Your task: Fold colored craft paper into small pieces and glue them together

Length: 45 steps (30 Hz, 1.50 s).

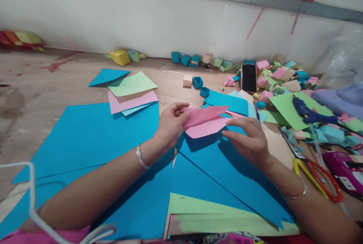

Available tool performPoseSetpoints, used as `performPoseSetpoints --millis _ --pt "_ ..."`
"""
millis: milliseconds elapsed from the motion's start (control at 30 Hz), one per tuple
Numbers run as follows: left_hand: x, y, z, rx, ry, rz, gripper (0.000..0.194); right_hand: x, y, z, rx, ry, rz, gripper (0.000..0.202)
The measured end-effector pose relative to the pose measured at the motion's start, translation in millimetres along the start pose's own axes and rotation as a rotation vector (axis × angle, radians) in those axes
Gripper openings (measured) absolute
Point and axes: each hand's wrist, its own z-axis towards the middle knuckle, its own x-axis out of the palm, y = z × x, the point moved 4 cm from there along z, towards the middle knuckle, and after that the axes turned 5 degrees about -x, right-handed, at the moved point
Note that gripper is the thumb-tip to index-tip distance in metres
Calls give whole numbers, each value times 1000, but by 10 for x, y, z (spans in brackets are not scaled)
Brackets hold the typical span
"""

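A folded piece of pink paper (pixel 205 125), with a crease along its length, is held above blue sheets. My left hand (pixel 171 121) pinches its left end between thumb and fingers. At the right end, my right hand (pixel 249 138) has thumb and fingers apart, with the fingertips at the paper's edge; whether they touch it I cannot tell. Large blue paper sheets (pixel 93 134) lie beneath both hands. Beyond the left hand is a loose stack with a pink sheet (pixel 133 102) and a light green sheet (pixel 134 85).
Scissors (pixel 317 176), a blue glue gun (pixel 312 111) and a magenta device (pixel 344 170) lie at the right. A phone (pixel 248 78) leans near a pile of small folded paper pieces (pixel 283 76). Small paper boxes (pixel 185 60) line the wall. A white cable (pixel 32 191) crosses the lower left.
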Motion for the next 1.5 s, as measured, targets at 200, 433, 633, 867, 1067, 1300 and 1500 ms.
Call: performPoseSetpoints --millis 200,433,633,867,1067,1300,1500 --pt "-28 -21 37 50 -32 26 28 33 88 -33 -102 133 60 35" --pt "-6 -37 29 100 4 30 25 10 -60 6 19 102 26 19" --pt "-81 -7 103 203 -101 84 18 233 183 -60 -257 356 174 17" --pt "-104 84 209 164 -50 247 24 238 206 -81 -258 385 213 17" --pt "48 45 147 535 295 698 61 208 221 -53 -185 367 437 15" --pt "346 -132 -585 874 311 1404 15 277 120 -123 109 469 643 20" --pt "426 146 -710 671 623 1435 31 267 61 -107 294 571 572 31"
